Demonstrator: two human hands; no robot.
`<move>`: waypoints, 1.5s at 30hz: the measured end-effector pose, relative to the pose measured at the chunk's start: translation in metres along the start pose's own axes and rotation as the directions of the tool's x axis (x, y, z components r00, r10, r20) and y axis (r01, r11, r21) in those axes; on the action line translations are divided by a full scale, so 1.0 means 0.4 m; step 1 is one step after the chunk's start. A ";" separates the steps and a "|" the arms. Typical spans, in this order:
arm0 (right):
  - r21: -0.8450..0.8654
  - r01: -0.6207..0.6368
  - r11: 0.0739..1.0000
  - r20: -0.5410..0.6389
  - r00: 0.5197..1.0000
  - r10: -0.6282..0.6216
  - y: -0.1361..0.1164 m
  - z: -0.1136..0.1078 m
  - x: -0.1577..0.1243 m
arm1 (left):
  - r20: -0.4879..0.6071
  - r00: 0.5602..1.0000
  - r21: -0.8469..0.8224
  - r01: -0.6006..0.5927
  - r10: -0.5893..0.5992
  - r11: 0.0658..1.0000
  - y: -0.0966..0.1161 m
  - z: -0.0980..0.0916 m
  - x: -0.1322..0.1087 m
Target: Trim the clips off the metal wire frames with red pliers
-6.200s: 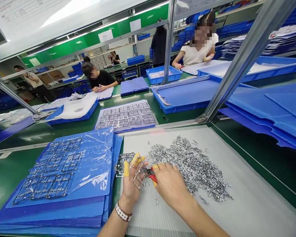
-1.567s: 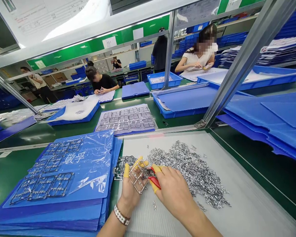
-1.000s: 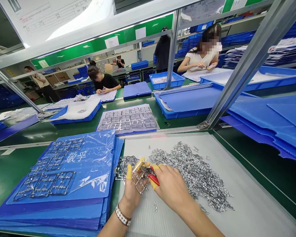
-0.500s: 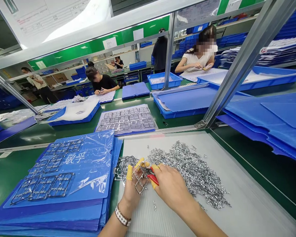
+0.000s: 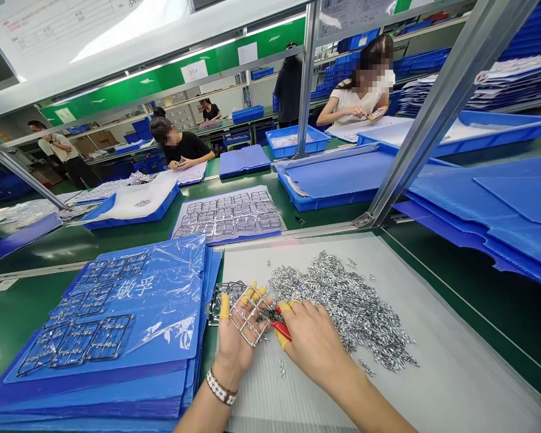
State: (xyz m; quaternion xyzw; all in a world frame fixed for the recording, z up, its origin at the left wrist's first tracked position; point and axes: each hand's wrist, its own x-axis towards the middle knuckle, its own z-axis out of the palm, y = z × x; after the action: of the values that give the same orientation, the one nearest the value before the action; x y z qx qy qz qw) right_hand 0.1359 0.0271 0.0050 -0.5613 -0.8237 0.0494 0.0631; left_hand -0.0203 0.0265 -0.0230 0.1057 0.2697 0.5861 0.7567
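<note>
Metal frame rests in the left grip, beside red-handled pliers.

head view: head-worn, above the green bench | faces: forward and down | close: left hand and right hand, lower centre | farther: co-worker, upper right | tilted: green band climbs rightward across upper frame
</note>
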 end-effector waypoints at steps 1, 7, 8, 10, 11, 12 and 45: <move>-0.003 0.002 1.000 -0.001 1.000 -0.002 -0.001 0.000 0.001 | -0.006 1.000 0.003 0.000 0.000 1.000 -0.001 0.000 0.000; -0.004 0.001 1.000 0.009 1.000 -0.001 -0.002 0.003 0.004 | -0.061 0.997 0.055 -0.046 0.049 0.997 -0.006 -0.005 0.003; -0.001 0.003 1.000 0.009 1.000 -0.003 -0.003 0.004 0.003 | -0.069 0.996 0.057 -0.053 0.057 0.997 -0.006 -0.005 0.003; 0.006 0.006 1.000 0.000 1.000 -0.006 -0.003 0.005 0.003 | -0.078 0.995 0.058 -0.058 0.063 0.997 -0.006 -0.006 0.002; 0.009 0.006 1.000 -0.005 1.000 -0.005 -0.004 0.006 0.002 | -0.079 0.995 0.058 -0.057 0.062 0.997 -0.005 -0.006 0.001; 0.011 0.004 1.000 -0.010 1.000 -0.004 -0.004 0.006 0.002 | -0.078 0.995 0.058 -0.056 0.061 0.997 -0.005 -0.006 0.001; 0.040 0.062 0.997 0.023 0.998 -0.063 -0.062 0.017 -0.014 | -0.146 0.981 0.057 -0.120 0.127 0.991 -0.008 -0.011 0.008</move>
State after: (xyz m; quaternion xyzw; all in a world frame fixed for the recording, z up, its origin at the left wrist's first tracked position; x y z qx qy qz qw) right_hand 0.1140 0.0127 0.0018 -0.5334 -0.8404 0.0705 0.0656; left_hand -0.0193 0.0278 -0.0290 0.0963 0.3324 0.6317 0.6937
